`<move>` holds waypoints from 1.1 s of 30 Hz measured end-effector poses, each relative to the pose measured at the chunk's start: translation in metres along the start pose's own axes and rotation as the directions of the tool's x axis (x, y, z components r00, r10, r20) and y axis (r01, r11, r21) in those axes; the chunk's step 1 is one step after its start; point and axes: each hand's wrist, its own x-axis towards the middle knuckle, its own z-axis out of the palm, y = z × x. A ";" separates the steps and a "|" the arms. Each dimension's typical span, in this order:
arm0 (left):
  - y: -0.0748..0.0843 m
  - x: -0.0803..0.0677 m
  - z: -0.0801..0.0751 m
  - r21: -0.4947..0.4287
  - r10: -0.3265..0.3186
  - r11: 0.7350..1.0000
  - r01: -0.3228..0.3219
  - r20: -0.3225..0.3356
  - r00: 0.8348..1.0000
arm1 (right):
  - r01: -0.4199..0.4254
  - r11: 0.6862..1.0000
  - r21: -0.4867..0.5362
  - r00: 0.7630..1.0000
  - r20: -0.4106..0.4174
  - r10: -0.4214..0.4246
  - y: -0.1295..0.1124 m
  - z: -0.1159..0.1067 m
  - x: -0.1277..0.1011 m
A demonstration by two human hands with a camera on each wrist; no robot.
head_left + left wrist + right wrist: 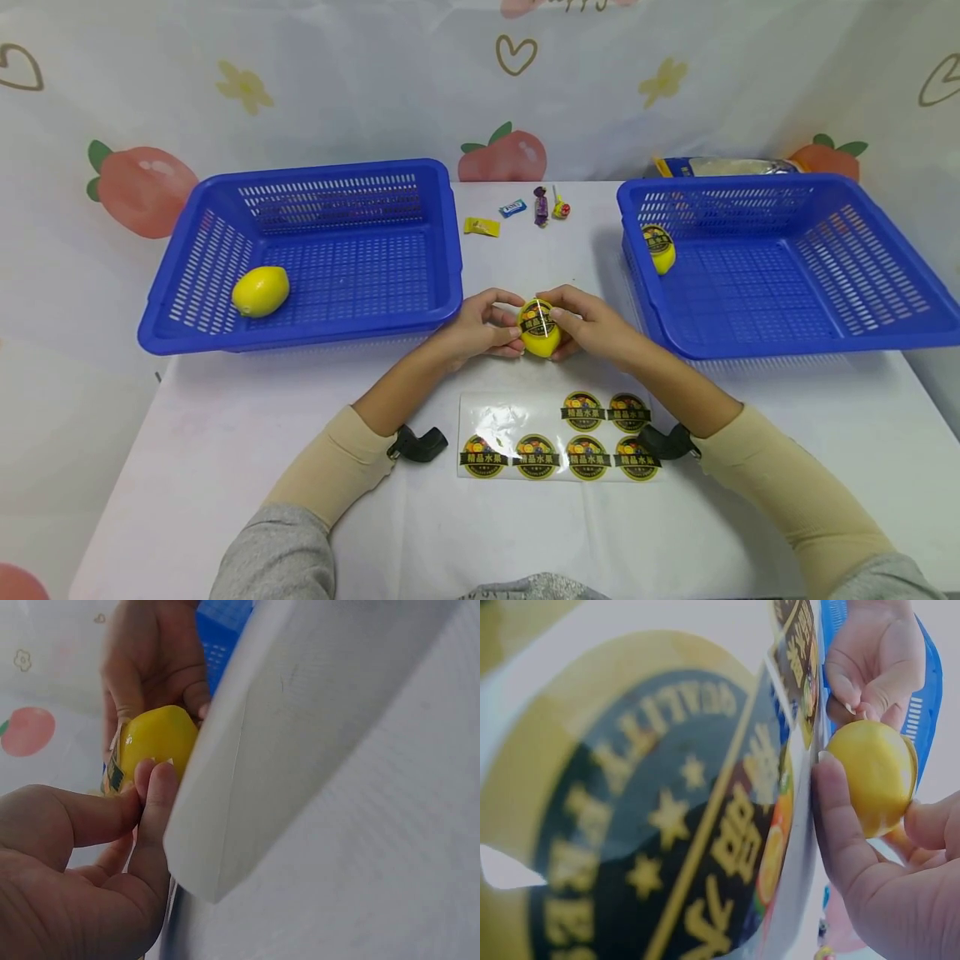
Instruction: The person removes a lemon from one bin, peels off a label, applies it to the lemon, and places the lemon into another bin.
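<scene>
Two blue slotted plastic baskets flank your work on the white table: the left basket (195, 250) holds a bare yellow lemon (260, 291), the right basket (885, 275) a labelled lemon (659, 247) in its upper-left corner. Wrapped sweets (482, 226) lie at upper centre of the frame. A clear sheet of round black-and-gold stickers (558, 436) rests just below your hands.

At frame centre, your left hand (480, 327) and right hand (588, 325) both grip the small yellow plastic lemon (540, 329) between curled fingers and thumbs, a round sticker (537, 317) on its upper face. Its long axis runs roughly up-down in the frame, tapered tip toward you.
</scene>
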 end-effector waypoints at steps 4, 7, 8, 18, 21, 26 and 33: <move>0.001 0.000 0.000 0.003 0.002 1.000 -0.002 0.003 1.000 | -0.010 1.000 0.022 1.000 0.009 0.010 0.001 -0.002 0.000; 0.002 0.000 0.000 0.002 0.002 1.000 -0.002 0.004 1.000 | -0.020 0.999 0.034 1.000 0.010 0.019 0.002 -0.003 0.001; 0.002 0.000 0.000 0.002 0.002 1.000 -0.002 0.003 1.000 | -0.022 0.999 0.036 1.000 0.010 0.021 0.003 -0.003 0.001; 0.006 -0.001 0.003 0.023 0.001 1.000 -0.001 -0.002 1.000 | 0.017 0.997 -0.075 0.993 0.117 -0.008 0.005 -0.007 -0.004; 0.007 -0.003 0.003 0.041 -0.001 0.999 0.001 -0.009 1.000 | 0.034 0.993 -0.111 0.988 0.150 -0.017 0.005 -0.007 -0.005; 0.009 -0.005 0.004 0.081 0.012 0.997 -0.011 -0.012 1.000 | 0.011 0.983 -0.185 0.996 0.093 0.006 0.004 -0.002 -0.003; 0.017 -0.016 0.009 0.278 0.061 0.958 -0.075 0.060 0.996 | 0.058 0.932 -0.358 0.998 0.036 -0.049 -0.002 0.004 -0.004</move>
